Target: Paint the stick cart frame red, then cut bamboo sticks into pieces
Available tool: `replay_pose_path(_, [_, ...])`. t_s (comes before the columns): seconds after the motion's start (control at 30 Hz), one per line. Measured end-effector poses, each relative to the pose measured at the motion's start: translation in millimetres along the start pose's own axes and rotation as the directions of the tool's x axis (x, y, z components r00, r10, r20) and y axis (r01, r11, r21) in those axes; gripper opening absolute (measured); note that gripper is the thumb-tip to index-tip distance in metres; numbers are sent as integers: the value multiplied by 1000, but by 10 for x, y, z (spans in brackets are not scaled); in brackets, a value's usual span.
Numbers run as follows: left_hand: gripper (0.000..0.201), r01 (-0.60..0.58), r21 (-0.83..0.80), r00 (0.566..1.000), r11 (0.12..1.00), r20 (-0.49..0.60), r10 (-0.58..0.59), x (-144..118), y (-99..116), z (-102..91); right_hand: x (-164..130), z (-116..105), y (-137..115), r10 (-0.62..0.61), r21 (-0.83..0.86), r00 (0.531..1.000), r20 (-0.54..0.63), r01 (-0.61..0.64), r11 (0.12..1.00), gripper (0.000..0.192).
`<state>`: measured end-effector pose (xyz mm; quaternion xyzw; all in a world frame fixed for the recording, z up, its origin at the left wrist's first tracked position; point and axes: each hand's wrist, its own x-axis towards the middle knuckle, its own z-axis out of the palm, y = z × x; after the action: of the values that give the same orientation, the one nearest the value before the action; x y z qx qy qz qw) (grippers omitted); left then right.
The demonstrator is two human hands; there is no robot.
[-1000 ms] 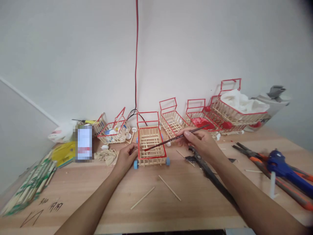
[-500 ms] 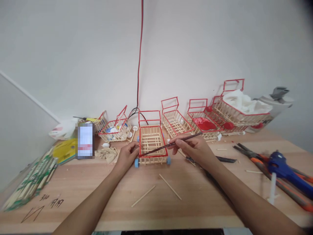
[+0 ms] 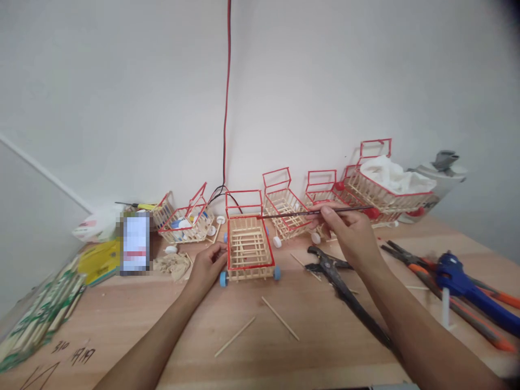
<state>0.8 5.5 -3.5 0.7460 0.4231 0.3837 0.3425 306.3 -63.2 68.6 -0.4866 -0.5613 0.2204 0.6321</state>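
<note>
1. Head view: left hand [image 3: 209, 265] grips the stick cart [image 3: 248, 249] at its near-left corner, steadying it on the table [image 3: 170, 336].
2. Right hand [image 3: 351, 233] pinches a brush [image 3: 312, 213] held level, tip at the cart's red handle frame, probably for painting.
3. Black pliers [image 3: 341, 284] lie just right of the cart.

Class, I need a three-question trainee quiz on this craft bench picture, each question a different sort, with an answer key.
1. True or false: the right hand holds a thin dark paintbrush.
2. What does the left hand touch: A the blue glue gun, B the red-rimmed wooden stick cart with blue wheels, C the black pliers?
3. Fill in: two loose wooden sticks lie on the ___ tabletop.

Key: 1 true; 2 B; 3 wooden.
</note>
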Motion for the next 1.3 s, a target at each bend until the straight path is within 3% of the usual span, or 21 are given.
replay_pose_path(0.23, [16,13,7,1000,1000,-20,-13,14,64,1,-3,31,72,-117,-210,993,-32,108,972,29])
replay_pose_path(0.4, [17,14,-15,1000,1000,-27,-14,13,89,5,0,46,138,-145,-237,988,48,152,959,29])
replay_pose_path(1.3, [16,-4,11,1000,1000,-18,4,11,22,-11,-20,14,24,-297,-379,951,87,307,873,23])
